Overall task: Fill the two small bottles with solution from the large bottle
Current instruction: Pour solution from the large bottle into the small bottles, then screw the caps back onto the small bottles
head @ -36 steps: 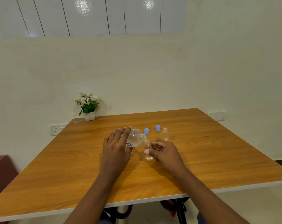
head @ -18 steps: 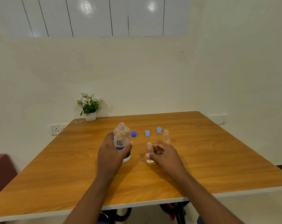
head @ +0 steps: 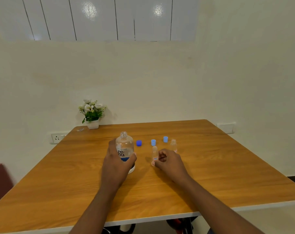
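Two hands | left (head: 117, 164) grips large bottle (head: 124, 146) | right (head: 171, 163) holds small bottle (head: 154, 153)

Wooden table (head: 227, 174) with bottles (head: 124, 146), caps (head: 153, 142), flowerpot (head: 92, 124).

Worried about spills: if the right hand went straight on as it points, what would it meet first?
The near small bottle that the right hand grips; beyond it, probably the left light blue cap, depth unclear.

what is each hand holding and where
Left hand grips the large clear plastic bottle around its labelled body; right hand pinches the nearer small clear bottle low down.
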